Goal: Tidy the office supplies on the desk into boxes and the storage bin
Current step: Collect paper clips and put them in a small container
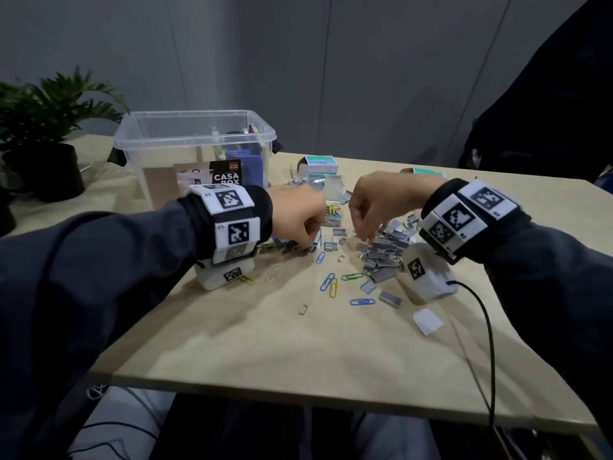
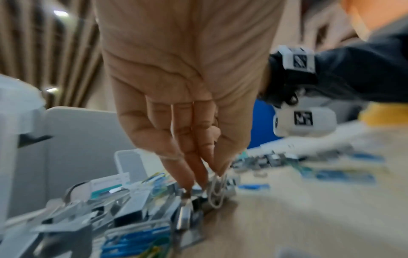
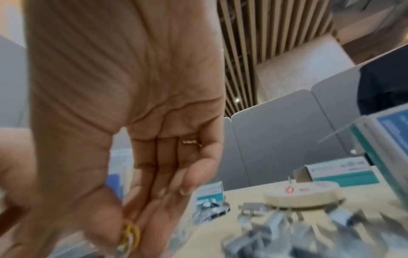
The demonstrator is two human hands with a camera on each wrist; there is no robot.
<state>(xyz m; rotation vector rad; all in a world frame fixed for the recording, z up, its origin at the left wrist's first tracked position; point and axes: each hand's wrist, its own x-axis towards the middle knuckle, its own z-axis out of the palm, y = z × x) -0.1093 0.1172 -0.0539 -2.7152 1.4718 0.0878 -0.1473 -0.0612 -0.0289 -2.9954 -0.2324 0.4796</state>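
Note:
My left hand (image 1: 310,244) reaches down at the desk's middle. In the left wrist view this left hand (image 2: 207,176) pinches a silver paper clip (image 2: 217,190) over a heap of staple strips (image 2: 137,206). My right hand (image 1: 365,232) hovers beside a pile of staple strips (image 1: 388,247). In the right wrist view the right hand (image 3: 130,227) pinches a yellow paper clip (image 3: 131,234) between thumb and forefinger. A small clear box of coloured paper clips (image 1: 333,214) lies between the hands. Loose paper clips (image 1: 331,283) dot the desk nearer me.
A clear storage bin (image 1: 195,134) holding a few items stands at the back left. Teal staple boxes (image 1: 320,162) sit behind the hands. A tape roll (image 3: 302,192) lies beyond the staples. A white card (image 1: 428,322) and a black cable (image 1: 487,327) are at the right, a potted plant (image 1: 49,127) far left.

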